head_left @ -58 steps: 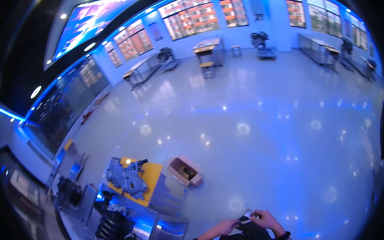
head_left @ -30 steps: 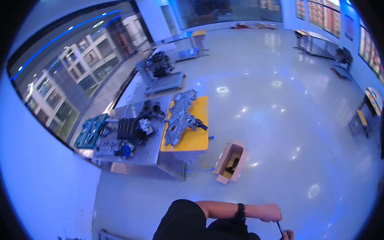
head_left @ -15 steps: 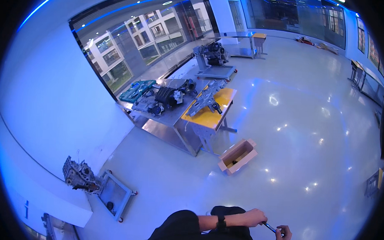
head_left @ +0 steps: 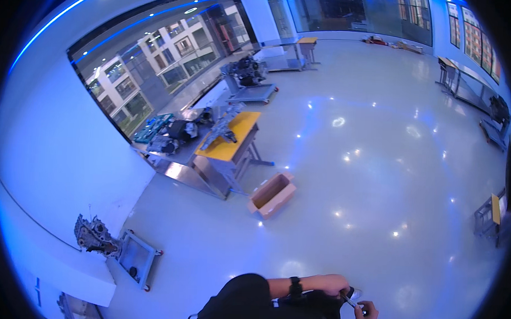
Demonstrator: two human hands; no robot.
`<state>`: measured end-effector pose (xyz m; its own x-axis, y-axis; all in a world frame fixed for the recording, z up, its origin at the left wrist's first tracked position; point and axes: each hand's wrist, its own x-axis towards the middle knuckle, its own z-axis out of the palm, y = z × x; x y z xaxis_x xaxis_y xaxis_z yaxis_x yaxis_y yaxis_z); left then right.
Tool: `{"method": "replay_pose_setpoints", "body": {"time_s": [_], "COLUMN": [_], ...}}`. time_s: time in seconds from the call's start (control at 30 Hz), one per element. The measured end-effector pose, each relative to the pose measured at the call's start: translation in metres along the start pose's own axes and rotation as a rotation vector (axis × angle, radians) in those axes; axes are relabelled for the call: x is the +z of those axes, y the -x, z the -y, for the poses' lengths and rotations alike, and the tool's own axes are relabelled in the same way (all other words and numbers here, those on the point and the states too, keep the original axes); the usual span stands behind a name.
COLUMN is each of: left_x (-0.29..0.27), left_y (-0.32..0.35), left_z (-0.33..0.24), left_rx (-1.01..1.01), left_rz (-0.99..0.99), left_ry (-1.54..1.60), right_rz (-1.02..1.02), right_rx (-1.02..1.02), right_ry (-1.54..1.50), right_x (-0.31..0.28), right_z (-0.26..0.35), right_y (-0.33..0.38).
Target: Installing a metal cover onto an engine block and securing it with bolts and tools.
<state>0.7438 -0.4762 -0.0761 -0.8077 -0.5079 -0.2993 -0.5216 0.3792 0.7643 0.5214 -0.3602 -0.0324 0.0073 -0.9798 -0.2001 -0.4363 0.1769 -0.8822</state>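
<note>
A person stands on a glossy floor in a large workshop, hands together at the lower edge of view. The left hand and right hand both close on a thin dark tool held between them; how tightly the fingers wrap it is too small to tell. A steady two-handed hold near the body seems best. Well apart stand a yellow tabletop with engine parts and an open box
</note>
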Motion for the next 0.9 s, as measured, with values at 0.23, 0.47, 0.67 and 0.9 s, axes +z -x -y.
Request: {"method": "replay_pose_setpoints", "body": {"time_s": [0.23,0.47,0.67,0.9], "left_x": [0.064,0.056,0.056,0.133], "left_y": [-0.248,-0.341,-0.362,-0.379], "left_z": [-0.102,-0.228,-0.247,-0.297], "left_rx": [0.397,0.344,0.077,0.046], "left_rz": [0.221,0.069,0.0,-0.074], "left_ry": [-0.184,0.323,0.712,0.759], "right_rz": [-0.516,-0.656,-0.462,-0.302], "right_rx": [0.293,0.312,0.128,0.023], "right_ry": [-0.383,-0.465,-0.42,-0.25], "right_x": [-0.135,-0.243,-0.302,-0.396], "right_z": [-0.139,-0.167,-0.186,-0.261], "right_y": [0.064,0.064,0.051,0.088]}}
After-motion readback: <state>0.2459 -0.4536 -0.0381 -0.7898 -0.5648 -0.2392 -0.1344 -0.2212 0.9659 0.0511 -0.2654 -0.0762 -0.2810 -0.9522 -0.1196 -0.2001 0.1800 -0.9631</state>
